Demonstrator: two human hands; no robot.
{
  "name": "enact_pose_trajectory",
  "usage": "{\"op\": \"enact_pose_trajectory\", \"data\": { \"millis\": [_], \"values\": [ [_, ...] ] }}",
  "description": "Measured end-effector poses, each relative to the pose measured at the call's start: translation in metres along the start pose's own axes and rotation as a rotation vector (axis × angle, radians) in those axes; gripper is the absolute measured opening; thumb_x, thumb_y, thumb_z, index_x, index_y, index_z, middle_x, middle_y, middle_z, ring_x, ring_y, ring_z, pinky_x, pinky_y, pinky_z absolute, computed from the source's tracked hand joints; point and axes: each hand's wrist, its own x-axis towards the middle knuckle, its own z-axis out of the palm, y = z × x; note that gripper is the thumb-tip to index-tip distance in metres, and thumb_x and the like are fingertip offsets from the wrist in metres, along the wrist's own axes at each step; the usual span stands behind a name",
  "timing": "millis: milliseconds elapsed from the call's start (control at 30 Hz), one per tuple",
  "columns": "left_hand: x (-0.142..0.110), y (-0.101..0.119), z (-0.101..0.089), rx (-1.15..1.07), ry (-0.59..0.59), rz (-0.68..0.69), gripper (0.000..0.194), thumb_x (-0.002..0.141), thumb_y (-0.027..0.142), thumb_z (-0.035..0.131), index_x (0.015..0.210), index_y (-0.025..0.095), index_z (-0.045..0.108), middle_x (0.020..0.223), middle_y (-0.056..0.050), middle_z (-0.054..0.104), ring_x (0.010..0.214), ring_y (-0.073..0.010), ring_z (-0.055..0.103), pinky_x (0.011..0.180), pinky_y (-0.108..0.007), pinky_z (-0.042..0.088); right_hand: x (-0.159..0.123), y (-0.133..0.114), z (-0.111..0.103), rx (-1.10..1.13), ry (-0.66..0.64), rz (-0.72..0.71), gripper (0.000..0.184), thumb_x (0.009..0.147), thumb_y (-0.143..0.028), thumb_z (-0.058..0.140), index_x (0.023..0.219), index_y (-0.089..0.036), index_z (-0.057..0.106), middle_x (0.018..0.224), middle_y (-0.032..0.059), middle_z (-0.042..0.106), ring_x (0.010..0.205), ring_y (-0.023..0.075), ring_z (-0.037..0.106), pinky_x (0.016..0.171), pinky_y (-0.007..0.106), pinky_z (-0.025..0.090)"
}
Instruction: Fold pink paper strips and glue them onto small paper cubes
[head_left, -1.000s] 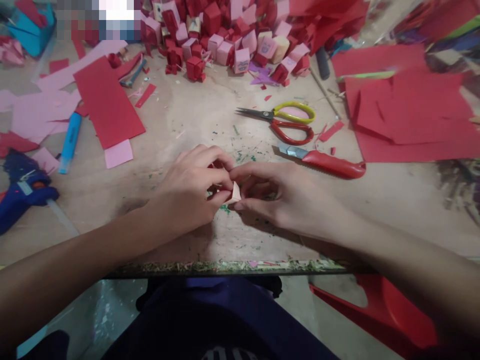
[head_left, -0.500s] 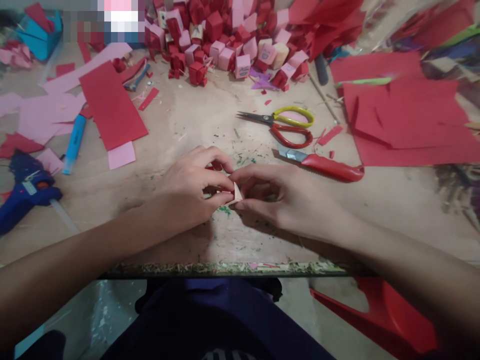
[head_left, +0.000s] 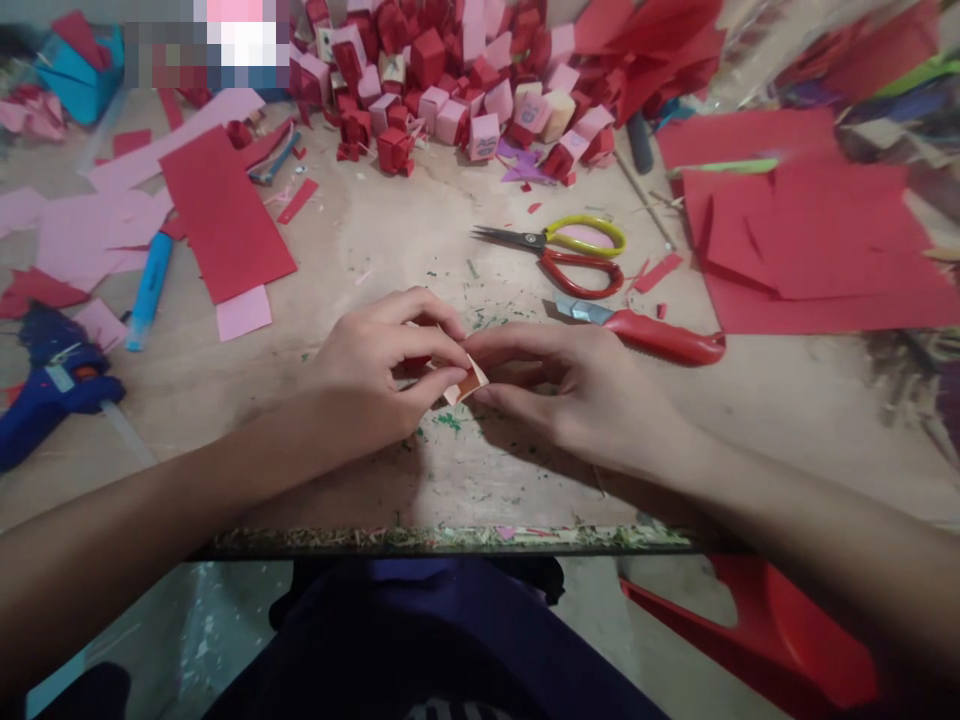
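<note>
My left hand [head_left: 375,370] and my right hand [head_left: 570,385] meet just above the wooden table [head_left: 360,250], near its front edge. Both are closed in a pinch on a small folded paper piece [head_left: 466,384], pale pink outside with red showing between the left fingers. Most of the piece is hidden by my fingers. Green specks lie on the table beneath it.
Scissors [head_left: 577,250] and a red-handled cutter [head_left: 652,335] lie just beyond my right hand. A pile of red and pink paper cubes [head_left: 450,90] fills the back. Red sheets [head_left: 810,240] cover the right, a red sheet [head_left: 225,215], blue marker [head_left: 148,290] and blue glue gun [head_left: 52,385] the left.
The paper piece has turned a little between my fingers, showing more of its pale face. My hands have stayed in the same place; the view shifted slightly.
</note>
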Motion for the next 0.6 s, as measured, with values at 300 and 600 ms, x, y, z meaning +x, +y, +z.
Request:
{"op": "enact_pose_trajectory", "data": {
  "millis": [300,600],
  "values": [
    [0.0009,0.0016,-0.0012,-0.012,0.004,-0.010,0.010,0.085,0.014,0.076,0.080,0.023,0.079,0.101,-0.002,0.074,0.089,-0.0135,0.069,0.066,-0.021,0.054,0.0035,-0.0025,-0.0039,0.073,-0.018,0.073,0.028,0.088,-0.016,0.072,0.114,-0.024,0.079,0.079,0.0008,0.077,0.057,0.0144,0.066,0.043,0.023,0.048],
    [-0.0010,0.0002,-0.0030,0.055,-0.007,0.068,0.012,0.092,0.018,0.071,0.087,0.022,0.082,0.106,-0.006,0.075,0.096,-0.0179,0.069,0.081,-0.031,0.057,0.0053,0.0018,-0.0030,0.145,-0.051,0.111,0.029,0.089,-0.022,0.070,0.118,-0.022,0.075,0.084,0.0029,0.077,0.056,0.0154,0.065,0.044,0.026,0.048]
  ]
}}
